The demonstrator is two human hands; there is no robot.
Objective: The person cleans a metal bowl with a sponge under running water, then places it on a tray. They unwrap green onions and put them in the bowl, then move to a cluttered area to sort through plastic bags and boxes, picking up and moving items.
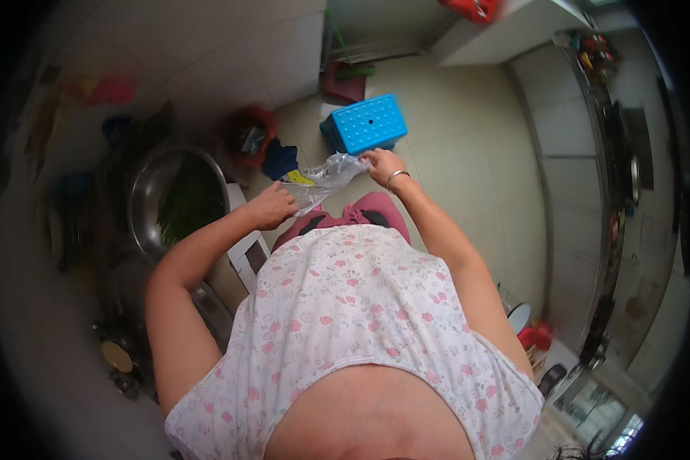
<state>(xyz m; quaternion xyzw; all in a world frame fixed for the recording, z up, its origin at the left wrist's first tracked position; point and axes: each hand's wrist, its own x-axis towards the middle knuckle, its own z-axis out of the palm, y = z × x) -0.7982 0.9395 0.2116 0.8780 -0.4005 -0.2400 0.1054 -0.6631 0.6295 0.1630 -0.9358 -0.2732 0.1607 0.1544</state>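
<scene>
A clear plastic bag (pixel 332 179) with dark printing is stretched between my two hands, in front of my knees. My left hand (pixel 271 206) grips its left end, beside the steel basin. At the other end my right hand (pixel 384 167), with a bangle on the wrist, pinches the bag near the blue stool. A yellow patch shows at the bag's left part; whether it is on the bag or behind it I cannot tell. Just beyond lies a dark blue cloth-like item (pixel 280 160).
A blue plastic step stool (pixel 370 123) stands on the tiled floor (pixel 466 167). To the left, a steel basin (pixel 140 190) holds long green leafy vegetables (pixel 191 198). Behind it is a red bin (pixel 269 129); a dustpan (pixel 344 86) rests by the wall. Cabinets (pixel 575 190) line the right side.
</scene>
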